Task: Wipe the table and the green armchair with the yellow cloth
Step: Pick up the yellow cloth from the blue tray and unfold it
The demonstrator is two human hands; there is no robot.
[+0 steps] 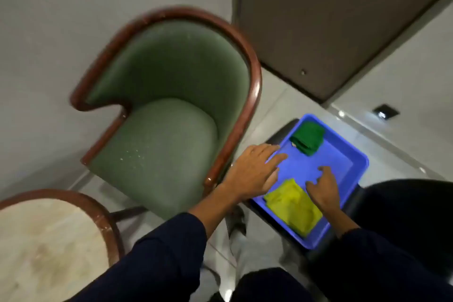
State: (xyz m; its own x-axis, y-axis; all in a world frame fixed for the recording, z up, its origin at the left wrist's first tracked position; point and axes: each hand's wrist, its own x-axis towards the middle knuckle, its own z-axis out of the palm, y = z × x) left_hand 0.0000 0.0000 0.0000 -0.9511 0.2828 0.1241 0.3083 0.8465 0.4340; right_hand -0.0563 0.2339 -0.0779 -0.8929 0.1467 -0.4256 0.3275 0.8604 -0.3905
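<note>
Pale floor tiles run under a green armchair [157, 115] with a dark wood rim, just left of both hands. Nearer, far to their left, stands the round stone-topped counter [46, 235]. A blue tray [355, 169] sits beneath the hands. The left hand [252, 171] rests open on the tray's left edge. The right hand [323, 189], fingers spread and holding nothing, touches the yellow cloth [291, 206] lying between the hands. A green cloth [307, 138] lies beyond the fingertips.

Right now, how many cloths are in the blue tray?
2. The yellow cloth lies at the near end of the blue tray, beside the right hand; the green cloth sits at the far end. None seems hidden.
</note>
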